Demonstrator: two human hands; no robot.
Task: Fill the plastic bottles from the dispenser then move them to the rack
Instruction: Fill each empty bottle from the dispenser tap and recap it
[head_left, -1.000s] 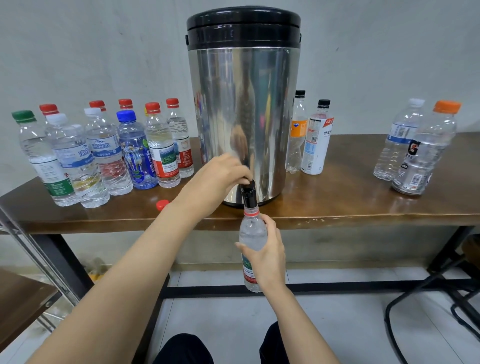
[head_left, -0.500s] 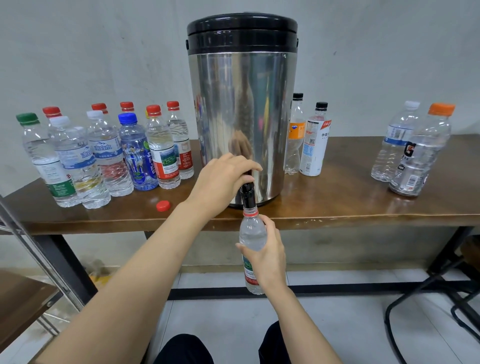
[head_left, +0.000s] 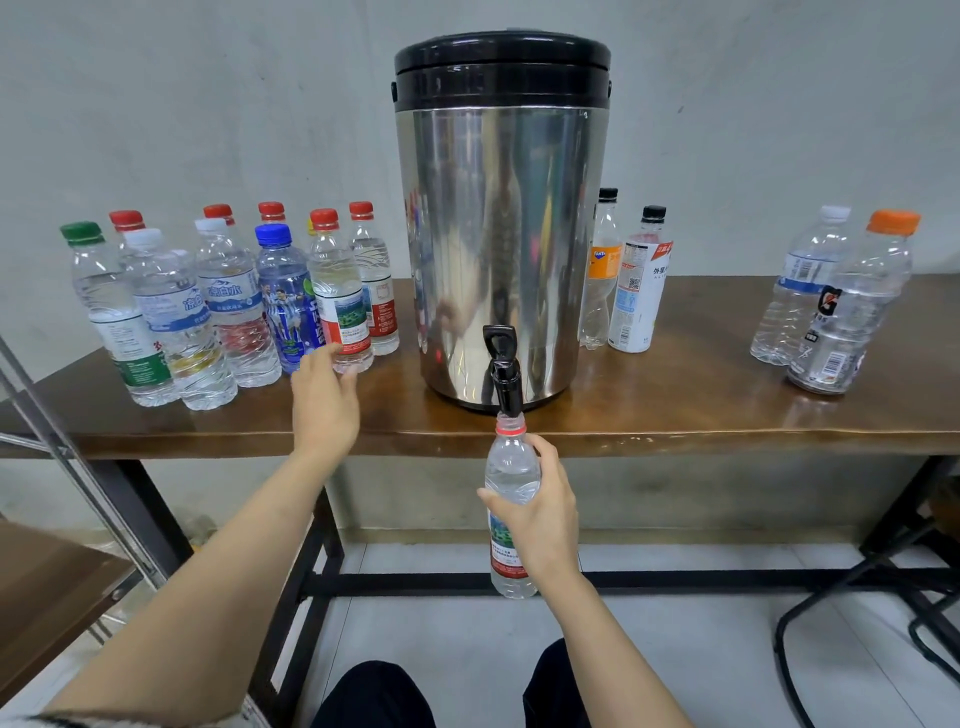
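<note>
Clear uncapped bottle (head_left: 510, 465) upright, mouth under black spout (head_left: 505, 379), steel black-lidded dispenser (head_left: 498, 234) behind

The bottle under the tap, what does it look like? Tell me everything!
The bottle is clear, thin plastic with no cap, a red ring round its neck and a label showing a green picture above a red band. It is upright in the air, below the table edge, its mouth right under the black tap. The right hand grips its middle. Water shows inside.
</note>
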